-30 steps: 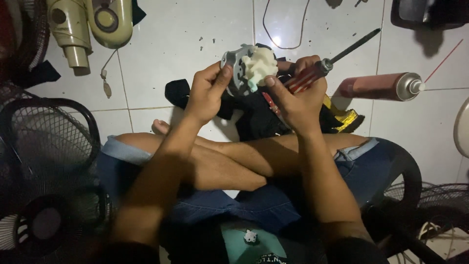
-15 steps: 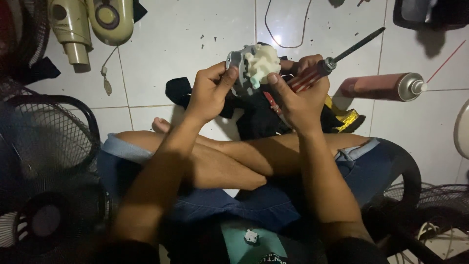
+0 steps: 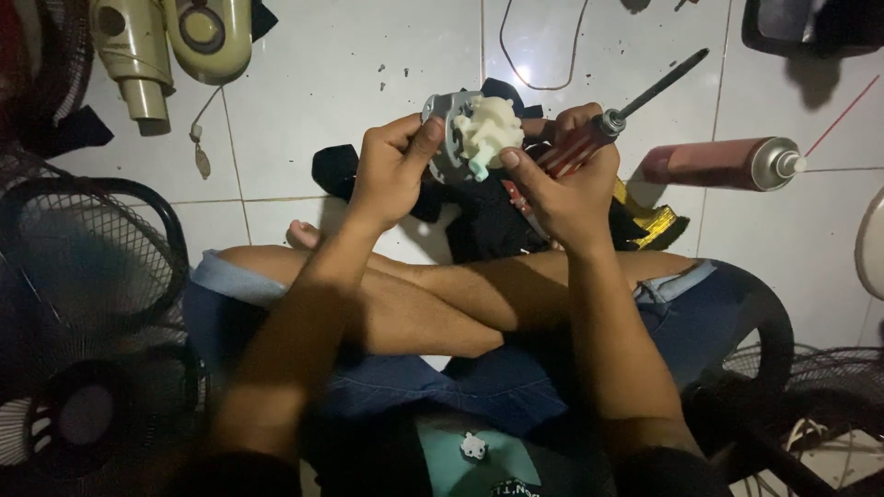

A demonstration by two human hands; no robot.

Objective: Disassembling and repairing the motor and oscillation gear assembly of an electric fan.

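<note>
Fan motor (image 3: 465,138) is held up over the floor tiles (image 3: 322,83), turned slightly vs. a sec ago. Left hand (image 3: 391,170) fingers pinch its edge; right hand (image 3: 562,179) grips screwdriver (image 3: 608,120), thumb pressed on white gear housing. Inspection seemingly ongoing.

The left hand (image 3: 391,175) covers the near left side of the small motor (image 3: 465,138), and the right hand's thumb hides part of the cream gear housing (image 3: 488,129) fixed to it. The screwdriver (image 3: 626,106) has most of its striped handle buried in the right hand (image 3: 562,184). The black cloth (image 3: 488,216) lies partly under both hands, and the yellow thing (image 3: 658,225) beside it shows only an edge, too little to tell its kind. The fan guards (image 3: 87,258) at left are dark, blurred and cut by the edge. The dark object (image 3: 810,28) at top right is cropped. The person's forearms blur near the bottom.
</note>
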